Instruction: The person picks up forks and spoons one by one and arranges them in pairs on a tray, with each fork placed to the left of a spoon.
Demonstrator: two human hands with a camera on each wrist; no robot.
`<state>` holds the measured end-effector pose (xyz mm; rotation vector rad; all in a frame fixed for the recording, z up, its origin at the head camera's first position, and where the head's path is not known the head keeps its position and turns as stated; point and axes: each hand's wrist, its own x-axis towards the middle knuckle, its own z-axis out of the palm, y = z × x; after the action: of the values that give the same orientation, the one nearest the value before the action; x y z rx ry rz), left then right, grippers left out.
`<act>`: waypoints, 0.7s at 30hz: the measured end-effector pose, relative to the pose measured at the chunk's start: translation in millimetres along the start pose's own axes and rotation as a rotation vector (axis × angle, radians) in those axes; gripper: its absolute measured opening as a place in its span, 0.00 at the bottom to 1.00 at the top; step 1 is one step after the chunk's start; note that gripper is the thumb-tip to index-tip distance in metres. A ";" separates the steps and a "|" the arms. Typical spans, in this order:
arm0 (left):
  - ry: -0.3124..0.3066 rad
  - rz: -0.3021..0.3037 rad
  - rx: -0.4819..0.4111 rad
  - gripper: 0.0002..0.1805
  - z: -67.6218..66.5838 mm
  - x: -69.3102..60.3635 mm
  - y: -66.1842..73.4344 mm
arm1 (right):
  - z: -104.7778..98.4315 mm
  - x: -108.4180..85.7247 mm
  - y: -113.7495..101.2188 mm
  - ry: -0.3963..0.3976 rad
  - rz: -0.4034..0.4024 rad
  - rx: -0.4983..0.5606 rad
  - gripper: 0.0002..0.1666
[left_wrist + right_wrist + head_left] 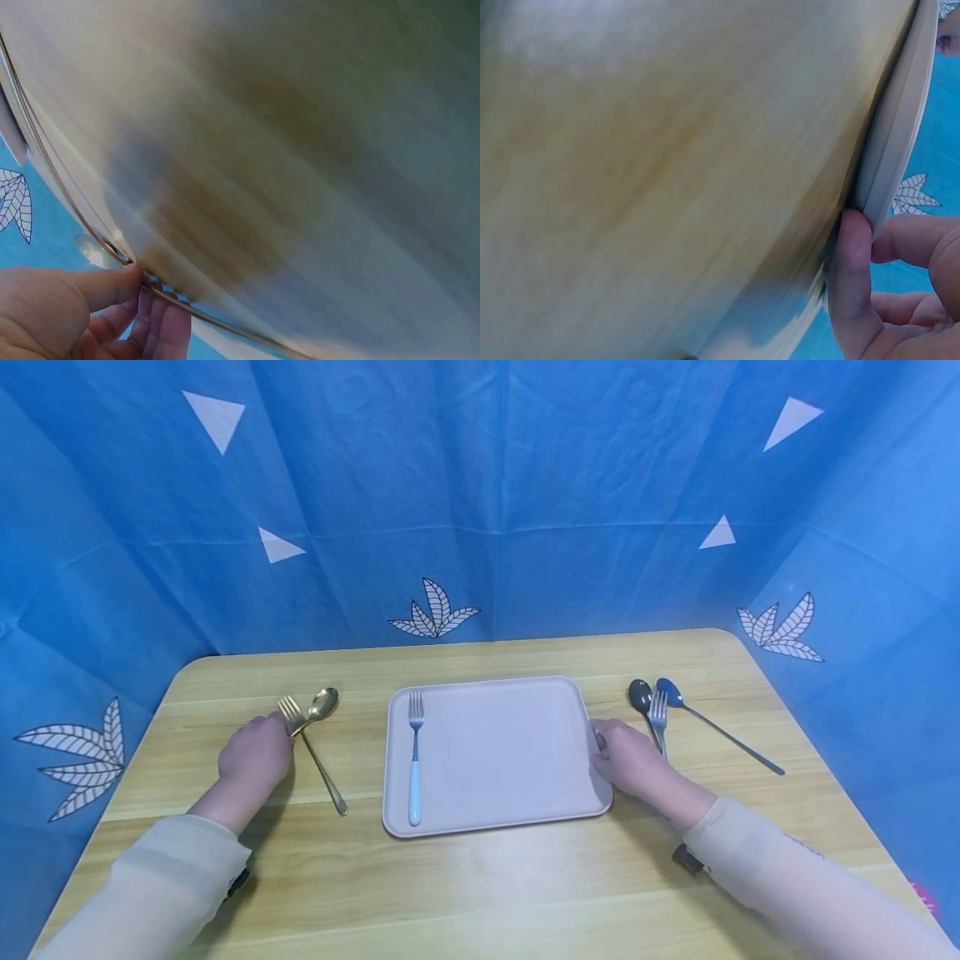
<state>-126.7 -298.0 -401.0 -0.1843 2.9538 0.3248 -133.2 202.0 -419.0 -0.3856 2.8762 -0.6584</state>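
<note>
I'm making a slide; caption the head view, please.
Left hand pinching a gold spoon crossed with a gold fork; right hand gripping a pale tray.

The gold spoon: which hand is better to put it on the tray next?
Probably the left hand: it pinches the gold spoon, while the right hand is farther off, gripping the tray by its edge.

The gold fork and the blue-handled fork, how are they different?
The gold fork looks gold throughout; the blue-handled fork has a silvery head. The gold fork slants and crosses the gold spoon; the blue-handled fork lies straighter, on the tray, crossing no other cutlery. Both point their tines away from the person.
</note>
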 end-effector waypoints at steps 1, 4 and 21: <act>-0.005 0.003 0.000 0.10 -0.3 0.2 0.1 | 0.0 0.0 0.0 0.000 -0.001 0.001 0.33; -0.018 0.014 0.001 0.10 -0.9 0.8 -0.3 | 0.4 0.3 0.2 0.001 -0.002 0.002 0.33; -0.029 0.059 0.009 0.09 -2.4 -0.9 1.0 | -0.6 -1.2 -0.7 -0.004 0.006 -0.007 0.34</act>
<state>-126.4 -297.4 -398.4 -0.0911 2.9358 0.3196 -132.0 202.0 -418.1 -0.3785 2.8753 -0.6457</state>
